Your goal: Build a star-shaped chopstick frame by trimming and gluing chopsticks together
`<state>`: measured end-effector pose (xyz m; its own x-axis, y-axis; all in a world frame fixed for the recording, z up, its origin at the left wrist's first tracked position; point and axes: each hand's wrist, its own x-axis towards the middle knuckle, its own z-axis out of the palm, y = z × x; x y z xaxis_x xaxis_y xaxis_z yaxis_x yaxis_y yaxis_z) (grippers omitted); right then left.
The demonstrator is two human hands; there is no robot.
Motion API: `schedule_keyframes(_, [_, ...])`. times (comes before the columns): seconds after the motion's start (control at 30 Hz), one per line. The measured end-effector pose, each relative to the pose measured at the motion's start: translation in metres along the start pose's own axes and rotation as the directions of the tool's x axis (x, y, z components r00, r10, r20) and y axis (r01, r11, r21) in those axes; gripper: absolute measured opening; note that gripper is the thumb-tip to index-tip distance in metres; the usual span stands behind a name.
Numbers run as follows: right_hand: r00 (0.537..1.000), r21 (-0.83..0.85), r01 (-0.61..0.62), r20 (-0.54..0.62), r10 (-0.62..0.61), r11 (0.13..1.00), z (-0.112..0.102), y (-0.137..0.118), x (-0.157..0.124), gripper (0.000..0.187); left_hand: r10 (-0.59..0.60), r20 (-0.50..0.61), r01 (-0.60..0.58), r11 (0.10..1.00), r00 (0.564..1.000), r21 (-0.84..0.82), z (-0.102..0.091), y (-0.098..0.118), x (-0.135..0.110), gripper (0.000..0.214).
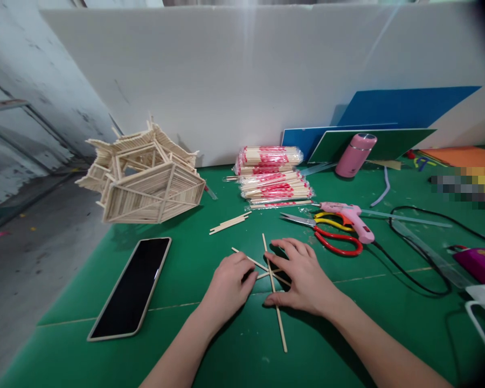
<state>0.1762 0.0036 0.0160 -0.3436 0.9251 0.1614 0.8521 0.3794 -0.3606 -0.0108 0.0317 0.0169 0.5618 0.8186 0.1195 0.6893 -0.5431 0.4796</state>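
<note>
Crossed sticks between your left hand and right hand: right fingers apart around crossing; left fingertips near stick end, can't tell if pinching.

Thin pale wooden sticks, matt. Green tabletop, smooth. Near left edge: black rectangular phone screen, glossy. Near far edge: red-marked plastic packets, shiny.

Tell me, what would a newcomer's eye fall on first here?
Probably the big stick model at the back left of the table. Next, the left hand and right hand, front and centre, at crossed sticks. Farther back on the right, a pink bottle stands out before a green board.
</note>
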Motion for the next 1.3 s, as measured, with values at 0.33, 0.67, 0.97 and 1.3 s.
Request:
schedule_keyframes(0.33, [1.000,0.009,0.001,-0.003,-0.001,1.000,0.001,0.000,0.000,0.075,0.034,0.070,-0.040,0.995,0.997,0.087,0.004,0.009,0.000,0.022])
schedule_keyframes(0.67, [1.000,0.018,-0.001,-0.004,0.001,1.000,0.000,0.000,0.001,0.074,0.060,0.031,-0.061,0.998,0.998,0.025,0.010,0.007,-0.001,0.021])
schedule_keyframes(0.97, [1.000,0.024,0.004,-0.004,-0.004,1.000,0.002,0.001,0.002,0.074,0.078,0.006,-0.078,0.997,0.997,-0.017,0.012,0.005,0.000,0.021])
schedule_keyframes(1.3, [1.000,0.031,0.005,0.002,-0.005,1.000,0.000,0.000,0.002,0.074,0.081,0.010,-0.080,0.996,0.997,-0.042,0.010,0.007,0.001,0.023])
